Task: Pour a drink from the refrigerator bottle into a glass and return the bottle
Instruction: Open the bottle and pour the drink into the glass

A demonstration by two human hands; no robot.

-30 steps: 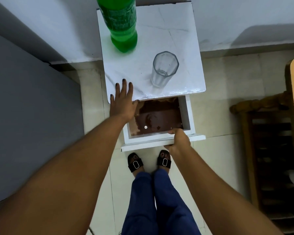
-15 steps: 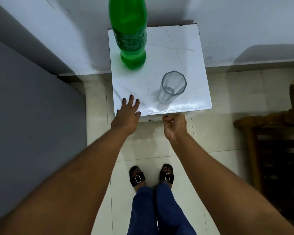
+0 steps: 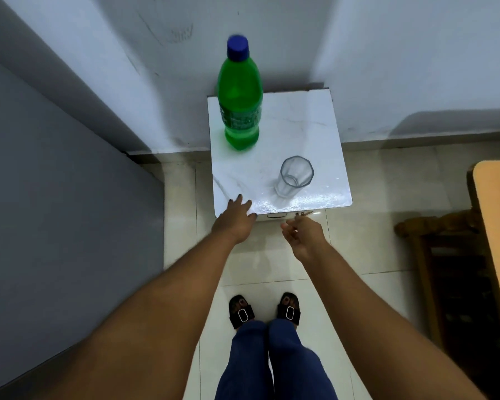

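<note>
Since the green bottle [image 3: 239, 106] is stood capped at the back left of the white cabinet top [image 3: 306, 122] and the glass [image 3: 294, 176] nr the front edge looks empty, pouring is judged not yet started; uncap, pour, recap & return to fridge are all left. Left hand [image 3: 235, 220] is laid flat-fingered on the front-left corner, gripping nothing. Right hand [image 3: 303, 232] is hung just below the front edge w/ fingers loosely curled, nothing held.

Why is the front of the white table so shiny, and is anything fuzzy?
Head view: light glares off the glossy white table top near the clear empty glass; the green plastic bottle's blue cap looks slightly blurred, and the wide lens bends the walls.
</note>
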